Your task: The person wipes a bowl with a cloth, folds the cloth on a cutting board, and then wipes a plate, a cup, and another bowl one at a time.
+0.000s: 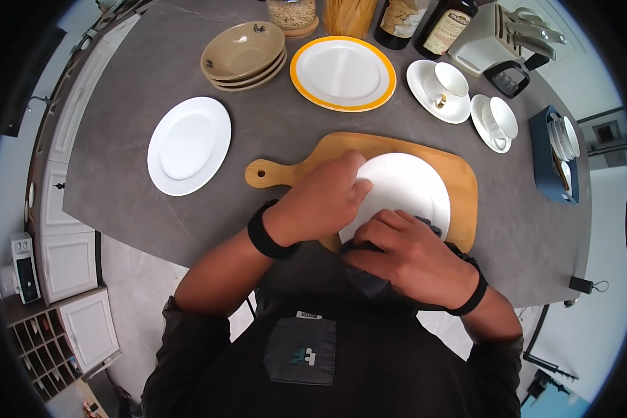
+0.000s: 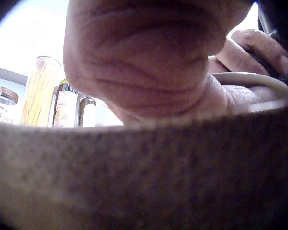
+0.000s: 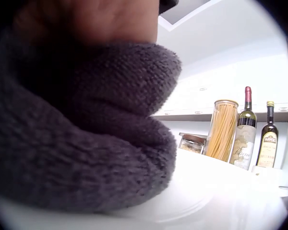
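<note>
A white plate is held over the wooden cutting board in the head view. My left hand grips its left rim, thumb on the upper face. In my right hand is a bunched dark grey cloth, pressed to the near part of the plate. The right wrist view shows that fuzzy cloth folded thickly under the fingers, against the white surface. From the left wrist, the plate's rim appears beyond the palm; the left fingertips are hidden there.
Another white plate lies left of the board. Behind stand stacked beige bowls, a yellow-rimmed plate, a pasta jar and two bottles. Two cups on saucers and a blue bin are at right.
</note>
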### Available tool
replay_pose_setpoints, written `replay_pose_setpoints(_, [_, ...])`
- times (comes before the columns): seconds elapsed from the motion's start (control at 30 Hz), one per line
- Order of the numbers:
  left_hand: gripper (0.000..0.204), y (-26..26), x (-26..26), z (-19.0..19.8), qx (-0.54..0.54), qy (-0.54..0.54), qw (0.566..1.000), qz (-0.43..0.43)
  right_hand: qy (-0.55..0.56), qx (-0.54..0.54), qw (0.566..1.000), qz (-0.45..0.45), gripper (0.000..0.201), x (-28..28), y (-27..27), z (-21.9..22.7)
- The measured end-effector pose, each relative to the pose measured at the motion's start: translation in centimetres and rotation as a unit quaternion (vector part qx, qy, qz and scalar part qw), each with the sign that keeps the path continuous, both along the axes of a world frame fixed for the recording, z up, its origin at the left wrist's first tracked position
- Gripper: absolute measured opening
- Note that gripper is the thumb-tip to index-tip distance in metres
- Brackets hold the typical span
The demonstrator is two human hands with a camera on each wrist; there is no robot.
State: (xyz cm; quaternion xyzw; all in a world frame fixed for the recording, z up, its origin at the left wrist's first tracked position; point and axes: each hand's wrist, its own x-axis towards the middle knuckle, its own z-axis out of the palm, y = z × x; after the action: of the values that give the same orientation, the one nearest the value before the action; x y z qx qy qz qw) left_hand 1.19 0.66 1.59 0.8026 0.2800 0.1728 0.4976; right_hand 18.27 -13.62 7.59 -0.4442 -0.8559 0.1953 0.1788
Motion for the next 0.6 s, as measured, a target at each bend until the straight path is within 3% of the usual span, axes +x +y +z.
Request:
replay_pose_setpoints(0.2, [0.029, 0.1, 0.2, 0.6, 0.006, 0.005, 1.000, 0.006, 0.007, 0.019, 0.998, -0.054, 0.043, -0.7, 1.2, -0.4])
replay_pose_setpoints(0.3, [0.041, 0.7, 0.0, 1.6, -0.054, 0.039, 0.998, -0.018, -0.004, 0.049, 0.995, -0.084, 0.042, -0.8, 2.1, -0.2])
replay_pose_setpoints(0.4, [0.056, 0.7, -0.2, 2.2, -0.100, -0.038, 0.993, -0.040, -0.007, 0.089, 0.988, -0.126, 0.038, -0.5, 3.3, -0.3])
replay_pose_setpoints(0.47, [0.075, 0.6, -0.4, 3.5, -0.231, -0.018, 0.971, -0.057, 0.000, 0.111, 0.983, -0.148, 0.039, 0.0, 3.9, -0.5])
replay_pose_setpoints(0.6, [0.078, 0.4, -0.1, 3.6, -0.298, -0.037, 0.953, -0.043, -0.058, 0.087, 0.969, -0.225, 0.032, 1.3, 4.8, -0.5])
